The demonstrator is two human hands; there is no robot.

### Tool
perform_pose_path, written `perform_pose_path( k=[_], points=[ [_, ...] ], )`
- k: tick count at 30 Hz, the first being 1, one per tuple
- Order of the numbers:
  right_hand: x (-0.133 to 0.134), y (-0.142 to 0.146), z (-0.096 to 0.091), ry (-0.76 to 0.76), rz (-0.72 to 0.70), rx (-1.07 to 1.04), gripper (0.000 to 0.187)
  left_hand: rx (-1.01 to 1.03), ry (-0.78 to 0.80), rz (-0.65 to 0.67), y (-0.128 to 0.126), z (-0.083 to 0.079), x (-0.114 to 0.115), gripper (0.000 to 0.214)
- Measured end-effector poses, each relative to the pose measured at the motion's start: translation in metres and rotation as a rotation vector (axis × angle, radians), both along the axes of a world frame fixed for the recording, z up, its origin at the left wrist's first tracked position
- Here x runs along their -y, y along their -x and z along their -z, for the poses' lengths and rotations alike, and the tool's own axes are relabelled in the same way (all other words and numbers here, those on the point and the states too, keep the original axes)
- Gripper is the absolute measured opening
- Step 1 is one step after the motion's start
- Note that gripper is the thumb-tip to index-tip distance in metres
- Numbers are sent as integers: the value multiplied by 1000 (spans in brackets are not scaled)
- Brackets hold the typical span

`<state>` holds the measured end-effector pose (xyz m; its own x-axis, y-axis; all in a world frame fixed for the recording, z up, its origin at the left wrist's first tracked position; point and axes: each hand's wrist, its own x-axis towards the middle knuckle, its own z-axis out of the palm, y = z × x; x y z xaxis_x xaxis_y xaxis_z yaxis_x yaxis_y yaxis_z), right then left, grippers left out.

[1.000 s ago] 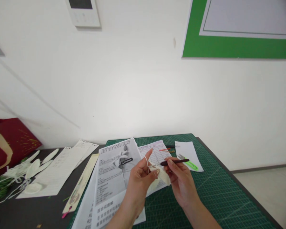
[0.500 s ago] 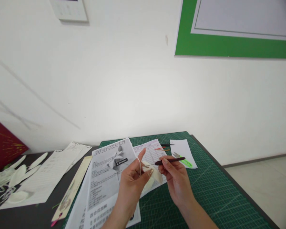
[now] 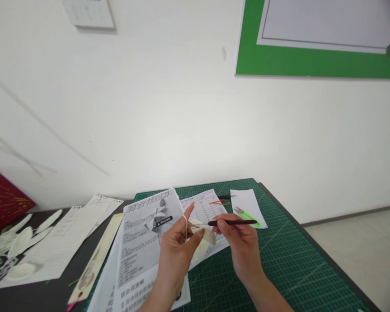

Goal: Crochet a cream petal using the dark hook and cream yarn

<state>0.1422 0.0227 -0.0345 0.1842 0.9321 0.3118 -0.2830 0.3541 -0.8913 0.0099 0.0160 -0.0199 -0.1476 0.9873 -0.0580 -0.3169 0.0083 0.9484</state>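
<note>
My left hand (image 3: 177, 249) pinches a small cream crocheted piece (image 3: 205, 238), with white yarn looped over its raised index finger. My right hand (image 3: 240, 242) grips a dark crochet hook (image 3: 232, 222), held level with its tip at the cream piece. Both hands hover above a green cutting mat (image 3: 279, 260) and a printed instruction sheet (image 3: 146, 242).
Green thread snips (image 3: 247, 215) lie on a white paper slip at the back of the mat. A pink form (image 3: 204, 210), lined papers (image 3: 58, 242), a long cream card (image 3: 97, 260) and white petal pieces (image 3: 19, 240) lie to the left. A red box (image 3: 3, 199) stands at far left.
The view has shifted to the right and slightly down. My right hand has turned the hook flatter and drawn it toward the cream piece. My left hand keeps its pinch.
</note>
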Motion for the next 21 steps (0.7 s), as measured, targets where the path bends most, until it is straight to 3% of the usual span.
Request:
perform_pose_path(
  k=[8, 16, 21],
  points=[
    [7, -1, 1, -109, 73, 212, 10, 70, 59, 26, 1, -12, 3, 66],
    [-4, 0, -3, 195, -91, -295, 14, 249, 74, 82, -6, -20, 6, 61],
    [-4, -2, -9, 211, -112, -364, 18, 228, 88, 123, -4, -21, 8, 63]
  ],
)
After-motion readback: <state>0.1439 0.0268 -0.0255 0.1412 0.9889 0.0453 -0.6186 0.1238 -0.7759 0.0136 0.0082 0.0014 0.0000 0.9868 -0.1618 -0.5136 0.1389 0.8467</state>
